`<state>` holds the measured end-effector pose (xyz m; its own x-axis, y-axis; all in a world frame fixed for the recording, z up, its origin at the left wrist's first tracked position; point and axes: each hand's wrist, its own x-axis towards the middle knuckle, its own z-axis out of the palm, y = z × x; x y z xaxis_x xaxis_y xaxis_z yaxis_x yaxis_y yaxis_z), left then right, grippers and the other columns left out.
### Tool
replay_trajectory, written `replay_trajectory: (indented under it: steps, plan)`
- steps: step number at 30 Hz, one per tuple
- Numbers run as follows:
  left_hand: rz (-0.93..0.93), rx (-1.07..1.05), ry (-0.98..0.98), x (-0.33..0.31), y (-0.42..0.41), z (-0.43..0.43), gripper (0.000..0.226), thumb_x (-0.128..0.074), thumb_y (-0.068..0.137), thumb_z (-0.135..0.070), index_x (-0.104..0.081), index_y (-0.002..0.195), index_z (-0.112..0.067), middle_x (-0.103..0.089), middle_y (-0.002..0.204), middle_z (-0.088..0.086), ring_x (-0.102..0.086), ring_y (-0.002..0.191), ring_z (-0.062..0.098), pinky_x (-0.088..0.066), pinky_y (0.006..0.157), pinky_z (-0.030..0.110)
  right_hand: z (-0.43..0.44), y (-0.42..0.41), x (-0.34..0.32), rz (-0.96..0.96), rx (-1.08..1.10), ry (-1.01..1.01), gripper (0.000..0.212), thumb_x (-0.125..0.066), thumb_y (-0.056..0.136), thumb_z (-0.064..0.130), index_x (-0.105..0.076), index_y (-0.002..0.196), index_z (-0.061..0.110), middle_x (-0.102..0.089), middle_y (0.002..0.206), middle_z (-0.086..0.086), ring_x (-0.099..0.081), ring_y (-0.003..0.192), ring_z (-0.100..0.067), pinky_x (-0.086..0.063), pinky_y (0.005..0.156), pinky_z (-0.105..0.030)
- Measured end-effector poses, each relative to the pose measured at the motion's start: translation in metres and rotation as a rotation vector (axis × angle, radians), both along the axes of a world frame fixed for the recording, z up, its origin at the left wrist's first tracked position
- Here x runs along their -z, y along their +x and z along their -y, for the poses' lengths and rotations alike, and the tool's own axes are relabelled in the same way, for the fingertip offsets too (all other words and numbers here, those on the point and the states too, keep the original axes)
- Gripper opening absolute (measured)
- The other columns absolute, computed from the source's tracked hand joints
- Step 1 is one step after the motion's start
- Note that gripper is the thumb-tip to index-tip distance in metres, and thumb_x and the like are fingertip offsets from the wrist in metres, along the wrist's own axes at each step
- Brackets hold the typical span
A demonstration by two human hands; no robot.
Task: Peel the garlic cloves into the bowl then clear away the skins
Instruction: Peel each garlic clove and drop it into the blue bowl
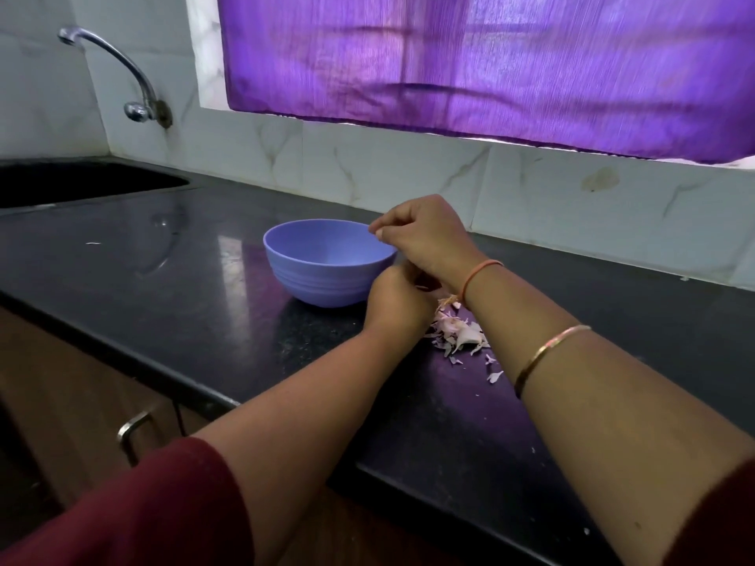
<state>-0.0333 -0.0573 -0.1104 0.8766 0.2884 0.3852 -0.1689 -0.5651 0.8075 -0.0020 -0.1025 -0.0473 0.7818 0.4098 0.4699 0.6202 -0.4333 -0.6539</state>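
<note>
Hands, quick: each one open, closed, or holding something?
Left hand: fingers hidden behind it, cannot tell.
Right hand: fingers curled over the bowl rim; whether it holds anything cannot be told.

No readable text, brand, number or sign anywhere. The bowl (327,275) shows only moulded rings on its wall. Frame is a bit blurred, so tiny marks could possibly go unseen.

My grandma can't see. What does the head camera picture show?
A right hand with curled fingers hangs over the rim of a blue bowl on a black counter, the left hand close by, beside the bowl. A pile of garlic skins lies right of the bowl. Behind are a sink, a tap and a purple curtain.
</note>
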Motion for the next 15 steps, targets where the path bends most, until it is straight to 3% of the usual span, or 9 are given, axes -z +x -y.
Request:
replay_trajectory:
  steps: [2,4,8,11,15]
  plan:
    - [0.009,0.023,-0.087,0.001,-0.001,0.000,0.015,-0.060,0.087,-0.004,-0.066,0.100,-0.005,-0.065,0.089,-0.002,-0.055,0.082,0.007,-0.039,0.072,0.015,0.003,-0.001,-0.001,-0.002,0.026,0.040,0.019,-0.056,0.087,0.003,-0.073,0.092,0.007,-0.067,0.089,0.001,-0.058,0.082,-0.006,-0.041,0.062,-0.004]
    - [0.021,0.043,-0.166,0.000,-0.005,0.001,0.018,-0.057,0.085,0.002,-0.069,0.093,-0.009,-0.070,0.089,0.000,-0.060,0.080,0.009,-0.046,0.074,0.020,0.012,-0.001,-0.002,-0.004,0.066,0.113,0.019,-0.055,0.086,0.003,-0.073,0.091,0.008,-0.067,0.087,0.001,-0.057,0.079,-0.004,-0.041,0.063,-0.007]
    - [-0.008,0.054,-0.203,0.000,-0.007,0.002,0.027,-0.050,0.081,0.005,-0.067,0.073,-0.013,-0.064,0.067,0.000,-0.055,0.061,0.013,-0.047,0.061,0.024,0.048,-0.003,-0.001,-0.091,0.106,0.168,0.017,-0.054,0.085,0.002,-0.071,0.088,0.006,-0.066,0.079,0.004,-0.052,0.056,0.008,-0.038,0.053,-0.006]
    - [0.018,0.041,-0.233,0.000,-0.007,0.003,0.016,-0.054,0.083,-0.004,-0.069,0.078,-0.004,-0.068,0.071,0.008,-0.055,0.063,0.016,-0.050,0.066,0.030,0.079,-0.007,0.007,-0.167,0.092,0.000,0.014,-0.058,0.084,0.001,-0.070,0.088,0.006,-0.063,0.072,0.009,-0.051,0.055,0.003,-0.039,0.048,-0.008]
    - [0.044,0.035,-0.277,0.002,-0.005,0.003,0.017,-0.055,0.084,-0.012,-0.068,0.082,-0.002,-0.070,0.083,0.015,-0.055,0.069,0.015,-0.050,0.069,0.034,0.105,-0.012,0.022,-0.250,0.099,-0.164,0.010,-0.063,0.082,0.005,-0.072,0.085,0.009,-0.067,0.072,-0.004,-0.052,0.060,-0.009,-0.044,0.053,-0.020]
